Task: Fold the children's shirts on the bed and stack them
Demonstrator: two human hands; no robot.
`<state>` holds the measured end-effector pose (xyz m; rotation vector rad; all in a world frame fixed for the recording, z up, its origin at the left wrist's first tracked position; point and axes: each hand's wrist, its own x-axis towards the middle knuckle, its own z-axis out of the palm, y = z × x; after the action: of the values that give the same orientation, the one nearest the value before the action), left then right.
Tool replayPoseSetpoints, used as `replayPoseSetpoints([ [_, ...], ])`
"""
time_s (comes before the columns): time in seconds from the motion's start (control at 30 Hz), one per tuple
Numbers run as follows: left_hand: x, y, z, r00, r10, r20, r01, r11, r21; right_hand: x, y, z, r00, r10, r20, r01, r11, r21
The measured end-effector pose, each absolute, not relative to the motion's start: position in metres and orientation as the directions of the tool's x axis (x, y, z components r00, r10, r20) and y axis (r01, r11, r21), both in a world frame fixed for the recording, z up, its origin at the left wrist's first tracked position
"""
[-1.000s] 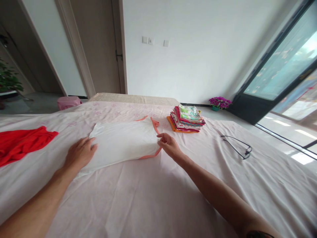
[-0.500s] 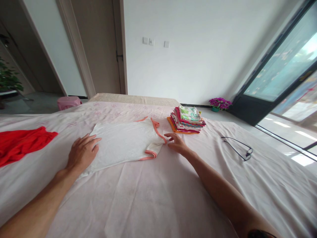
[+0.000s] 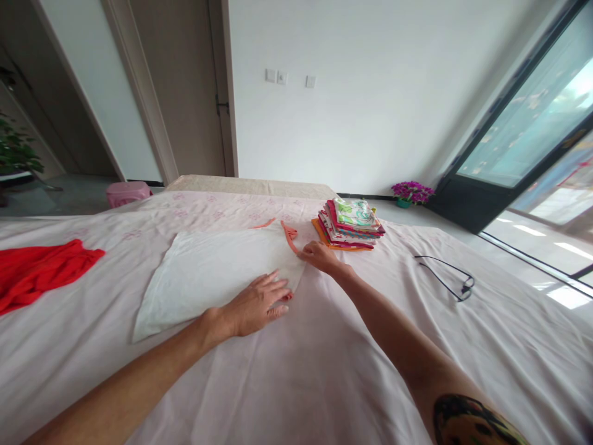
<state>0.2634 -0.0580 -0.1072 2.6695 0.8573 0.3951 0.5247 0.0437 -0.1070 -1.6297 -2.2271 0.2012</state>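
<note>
A white shirt [image 3: 208,262] with orange trim lies spread on its side on the pink-white sheet, its neck end toward the right. Over its near sleeve rests my left hand [image 3: 259,303], fingers spread and palm down, hiding most of the sleeve's orange cuff. At the orange-trimmed neck edge, my right hand [image 3: 319,255] has its fingers drawn together in a pinch on the shirt. Just beyond that hand stands a stack of folded clothes [image 3: 352,225], a white printed piece on top and an orange one at the bottom.
A crumpled red cloth [image 3: 46,272] lies at the left of the sheet [image 3: 278,383]. Folded-out black glasses [image 3: 447,278] rest at the right. Beyond the bed are a pink stool [image 3: 127,193], a pot of purple flowers [image 3: 410,194] and a glass door [image 3: 519,142].
My left hand has moved right, from the shirt's hem to its near sleeve. My right hand has shifted slightly left and closed on the neck edge.
</note>
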Motion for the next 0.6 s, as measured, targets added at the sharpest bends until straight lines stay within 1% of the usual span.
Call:
replayPoseSetpoints([
  [0.03, 0.266, -0.059, -0.108, 0.8, 0.587, 0.123, 0.503, -0.769, 0.395, 0.522, 0.043, -0.106, -0.24, 0.941, 0.238, 0.914, 0.301, -0.271],
  [0.1, 0.263, -0.062, -0.108, 0.819, 0.564, 0.104, 0.47, -0.764, 0.443, 0.519, 0.038, -0.103, -0.216, 0.92, 0.328, 0.937, 0.29, -0.195],
  [0.13, 0.255, -0.064, -0.106, 0.823, 0.556, 0.117, 0.452, -0.765, 0.46, 0.518, 0.034, -0.102, -0.228, 0.9, 0.372, 0.932, 0.312, -0.183],
  [0.2, 0.231, -0.071, -0.102, 0.81, 0.566, 0.153, 0.448, -0.765, 0.462, 0.518, 0.022, -0.097, -0.306, 0.858, 0.412, 0.885, 0.416, -0.21],
  [0.3, 0.176, -0.082, -0.096, 0.743, 0.65, 0.162, 0.552, -0.731, 0.401, 0.519, -0.001, -0.089, -0.531, 0.754, 0.387, 0.705, 0.646, -0.291],
  [0.33, 0.156, -0.085, -0.095, 0.715, 0.685, 0.143, 0.602, -0.706, 0.373, 0.519, -0.01, -0.086, -0.611, 0.699, 0.372, 0.633, 0.713, -0.301],
  [0.4, 0.12, -0.092, -0.094, 0.643, 0.758, 0.113, 0.699, -0.641, 0.317, 0.519, -0.024, -0.082, -0.735, 0.591, 0.331, 0.521, 0.806, -0.282],
  [0.47, 0.092, -0.098, -0.094, 0.575, 0.814, 0.076, 0.775, -0.572, 0.268, 0.517, -0.035, -0.083, -0.797, 0.535, 0.281, 0.481, 0.843, -0.241],
  [0.57, 0.069, -0.105, -0.098, 0.516, 0.855, 0.053, 0.834, -0.515, 0.199, 0.51, -0.041, -0.091, -0.796, 0.546, 0.262, 0.522, 0.838, -0.16],
  [0.6, 0.065, -0.106, -0.099, 0.495, 0.866, 0.075, 0.849, -0.5, 0.171, 0.508, -0.041, -0.094, -0.784, 0.557, 0.274, 0.541, 0.83, -0.138],
])
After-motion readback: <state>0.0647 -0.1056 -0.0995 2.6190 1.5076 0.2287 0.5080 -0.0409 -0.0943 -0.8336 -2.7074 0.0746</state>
